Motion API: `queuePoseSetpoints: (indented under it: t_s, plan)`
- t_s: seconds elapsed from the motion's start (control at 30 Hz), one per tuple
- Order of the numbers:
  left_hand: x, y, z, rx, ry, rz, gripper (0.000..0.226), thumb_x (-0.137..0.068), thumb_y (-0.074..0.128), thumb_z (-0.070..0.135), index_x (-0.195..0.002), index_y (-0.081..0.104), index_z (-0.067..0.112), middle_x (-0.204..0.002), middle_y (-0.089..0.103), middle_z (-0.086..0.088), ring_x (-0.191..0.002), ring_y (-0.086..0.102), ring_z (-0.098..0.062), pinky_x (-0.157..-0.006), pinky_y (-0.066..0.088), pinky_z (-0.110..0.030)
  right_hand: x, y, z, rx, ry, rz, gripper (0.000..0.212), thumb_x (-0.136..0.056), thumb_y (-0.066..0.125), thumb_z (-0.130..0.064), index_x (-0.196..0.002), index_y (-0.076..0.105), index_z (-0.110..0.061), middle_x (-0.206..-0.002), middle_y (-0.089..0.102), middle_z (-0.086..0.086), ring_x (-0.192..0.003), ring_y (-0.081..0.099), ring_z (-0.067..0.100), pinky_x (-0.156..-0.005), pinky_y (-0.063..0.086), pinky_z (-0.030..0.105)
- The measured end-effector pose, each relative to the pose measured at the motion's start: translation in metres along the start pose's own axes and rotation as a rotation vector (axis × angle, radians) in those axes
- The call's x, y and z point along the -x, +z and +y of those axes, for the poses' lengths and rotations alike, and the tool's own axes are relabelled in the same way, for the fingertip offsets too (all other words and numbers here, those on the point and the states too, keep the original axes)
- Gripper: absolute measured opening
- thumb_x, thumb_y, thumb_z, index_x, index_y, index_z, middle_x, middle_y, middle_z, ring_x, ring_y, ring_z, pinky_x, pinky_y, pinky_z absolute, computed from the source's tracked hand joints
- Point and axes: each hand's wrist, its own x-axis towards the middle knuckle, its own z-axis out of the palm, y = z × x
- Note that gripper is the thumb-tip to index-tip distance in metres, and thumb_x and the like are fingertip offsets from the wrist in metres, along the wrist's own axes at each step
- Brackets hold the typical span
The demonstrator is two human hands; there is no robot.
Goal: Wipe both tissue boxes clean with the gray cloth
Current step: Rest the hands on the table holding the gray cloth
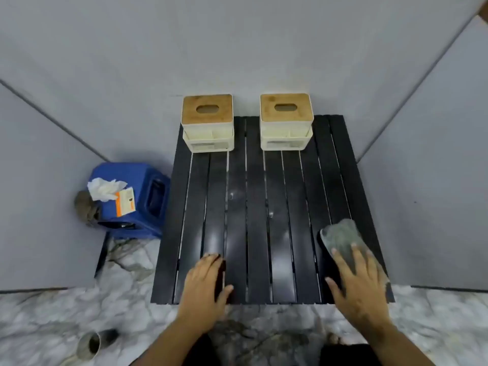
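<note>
We see two tissue boxes at the far edge of the black slatted desk (pixel 237 207), side by side and well apart. The left tissue box (pixel 208 122) and the right tissue box (pixel 286 121) each have a cream body and a wooden lid with an oval slot; we cannot tell what is inside either slot. Each box has a lower cream tray section at its front.

The gray cloth (pixel 343 239) lies on the desk near its right front corner. Our right hand (pixel 356 281) rests flat on it with fingers spread and straight, an open grip pressing the cloth. Our left hand (pixel 206 283) lies palm down on the slats at the front edge, fingers relaxed, holding nothing.

Nothing stands between the hands and the boxes; the slats there show pale smudges.

Left of the desk, on the floor, a blue plastic container (pixel 137 196) carries a crumpled white tissue (pixel 105 188) and an orange-and-white packet (pixel 126 202). A brownish rag (pixel 85 207) hangs beside it. A metal cup (pixel 91 344) lies on the marble floor (pixel 39 326) at lower left.
</note>
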Motion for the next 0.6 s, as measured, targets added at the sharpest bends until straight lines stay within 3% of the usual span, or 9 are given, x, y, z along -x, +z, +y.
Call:
queuePoseSetpoints:
  t_s: [0.07,0.17,0.3,0.6]
  plan:
    - [-0.030,0.006,-0.009,-0.028,0.013,0.042,0.070,-0.093,0.047,0.059,-0.145,0.054,0.013,-0.153,0.050,-0.003,-0.148,0.035,-0.025,-0.117,0.037,-0.051,-0.030,0.005,0.008,0.023,0.039,-0.022,0.063,-0.088,0.049,-0.053,-0.148,0.037,-0.037,-0.158,0.028,0.015,-0.141,0.024,0.050,-0.108,0.029,0.066]
    - [-0.070,0.011,-0.020,-0.071,0.013,0.107,0.072,-0.093,0.044,0.060,-0.147,0.053,0.012,-0.157,0.047,-0.005,-0.151,0.031,-0.027,-0.118,0.032,-0.054,-0.064,0.022,0.020,-0.056,0.006,0.008,0.059,-0.093,0.036,-0.049,-0.151,0.032,-0.040,-0.163,0.017,0.011,-0.147,0.013,0.045,-0.115,0.020,0.064]
    - [-0.089,0.021,-0.026,-0.106,0.060,0.190,0.071,-0.091,0.046,0.058,-0.148,0.050,0.016,-0.158,0.045,-0.003,-0.148,0.038,-0.028,-0.115,0.033,-0.053,-0.075,0.041,0.021,-0.126,-0.042,0.121,0.056,-0.095,0.029,-0.043,-0.151,0.033,-0.037,-0.164,0.018,0.010,-0.150,0.010,0.039,-0.120,0.014,0.057]
    - [-0.096,0.026,-0.029,-0.115,0.093,0.302,0.067,-0.086,0.049,0.058,-0.142,0.056,0.021,-0.152,0.050,0.005,-0.143,0.043,-0.019,-0.112,0.031,-0.047,-0.129,0.035,0.013,-0.189,-0.176,0.198,0.062,-0.090,0.029,-0.054,-0.150,0.030,-0.042,-0.164,0.014,0.007,-0.151,0.007,0.035,-0.121,0.004,0.050]
